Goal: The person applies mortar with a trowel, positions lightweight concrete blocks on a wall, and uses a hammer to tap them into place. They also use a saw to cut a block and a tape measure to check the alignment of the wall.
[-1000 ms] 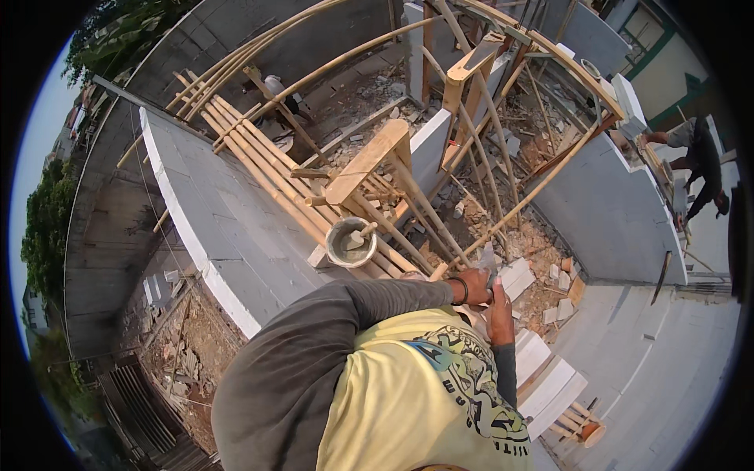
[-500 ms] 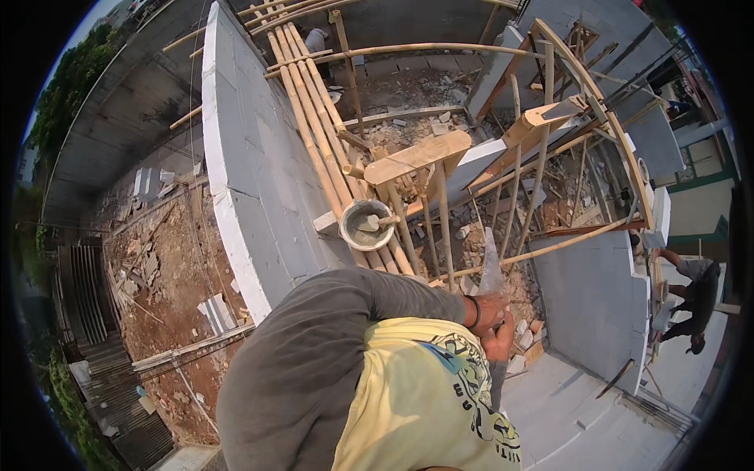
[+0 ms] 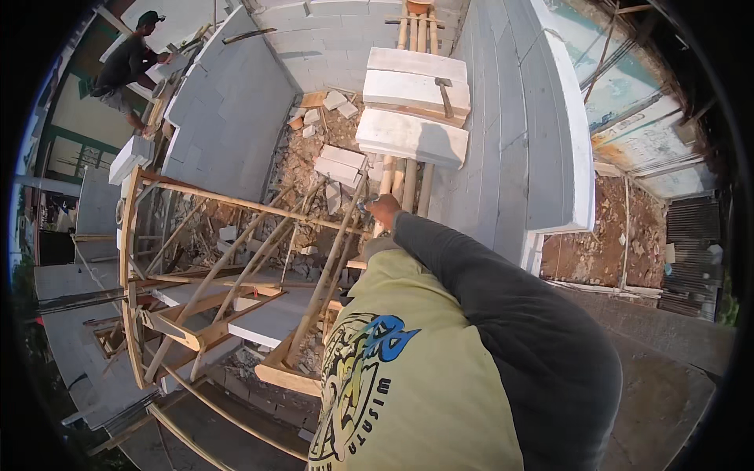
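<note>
My right hand (image 3: 385,210) reaches out past the front of my yellow shirt at the end of a dark grey sleeve. Its fingers are closed around a small dark bluish thing (image 3: 362,206), mostly hidden, whose kind I cannot make out. Beneath and just beyond the hand run bamboo poles (image 3: 399,182). Farther along them lie several white lightweight blocks (image 3: 410,136). A hammer (image 3: 445,98) with a wooden handle rests on the blocks, apart from my hand. My left hand does not show.
A tall grey block wall (image 3: 503,133) stands at right, another (image 3: 224,102) at left. Timber and bamboo framing (image 3: 259,208) fills the left side above rubble (image 3: 310,145). A co-worker (image 3: 129,67) leans over a wall at far left. An orange bucket (image 3: 420,6) stands at the far end.
My view has swung round from the bucket of grey mortar to the blocks and hammer. Both hands were together beside a pale, tapering blade; now only my right hand shows, stretched forward.
</note>
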`<state>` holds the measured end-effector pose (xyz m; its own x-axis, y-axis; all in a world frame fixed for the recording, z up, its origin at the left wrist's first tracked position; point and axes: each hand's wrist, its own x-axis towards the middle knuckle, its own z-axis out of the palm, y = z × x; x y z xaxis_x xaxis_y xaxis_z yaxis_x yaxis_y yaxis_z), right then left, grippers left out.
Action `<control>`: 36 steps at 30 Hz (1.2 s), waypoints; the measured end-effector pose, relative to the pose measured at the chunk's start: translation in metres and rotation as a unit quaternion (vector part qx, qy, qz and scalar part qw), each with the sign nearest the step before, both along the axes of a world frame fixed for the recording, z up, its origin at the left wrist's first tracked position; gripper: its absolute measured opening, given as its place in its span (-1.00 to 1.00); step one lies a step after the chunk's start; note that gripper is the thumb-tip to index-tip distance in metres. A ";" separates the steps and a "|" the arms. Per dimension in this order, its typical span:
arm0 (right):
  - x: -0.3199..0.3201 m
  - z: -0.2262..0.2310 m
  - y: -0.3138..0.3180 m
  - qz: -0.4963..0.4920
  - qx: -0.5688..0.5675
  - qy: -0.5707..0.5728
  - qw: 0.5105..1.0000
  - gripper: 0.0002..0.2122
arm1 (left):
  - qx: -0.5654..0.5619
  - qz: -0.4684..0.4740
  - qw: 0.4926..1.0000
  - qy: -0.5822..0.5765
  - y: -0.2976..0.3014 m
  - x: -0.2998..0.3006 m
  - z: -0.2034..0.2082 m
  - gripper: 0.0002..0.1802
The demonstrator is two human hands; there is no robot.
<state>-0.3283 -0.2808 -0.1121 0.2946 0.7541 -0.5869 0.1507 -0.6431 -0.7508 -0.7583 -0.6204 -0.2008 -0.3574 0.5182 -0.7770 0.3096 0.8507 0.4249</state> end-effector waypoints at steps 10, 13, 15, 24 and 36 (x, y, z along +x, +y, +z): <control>0.088 -0.075 -0.140 -0.088 -0.139 -0.203 0.965 -0.59 | -0.027 -0.275 0.961 0.009 0.138 -0.008 0.003 -0.66; 0.083 -0.053 -0.164 -0.101 -0.146 -0.219 0.959 -0.62 | -0.012 -0.298 0.954 0.016 0.165 -0.006 0.006 -0.65; 0.099 -0.057 -0.187 -0.098 -0.158 -0.183 0.965 -0.62 | -0.005 -0.321 0.947 0.009 0.181 0.007 0.008 -0.65; 0.134 -0.082 -0.225 -0.076 -0.217 -0.206 0.951 -0.59 | -0.010 -0.385 0.923 0.007 0.199 0.048 -0.002 -0.62; 0.157 -0.124 -0.202 -0.078 -0.199 -0.188 0.959 -0.58 | -0.029 -0.395 0.917 0.038 0.215 0.064 0.005 -0.58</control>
<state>-0.1715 -0.4831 -0.2356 0.6327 0.4224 -0.6490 0.2422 -0.9040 -0.3523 -0.6940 -0.4052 -0.1956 0.0570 0.5973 -0.8000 0.8662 0.3689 0.3372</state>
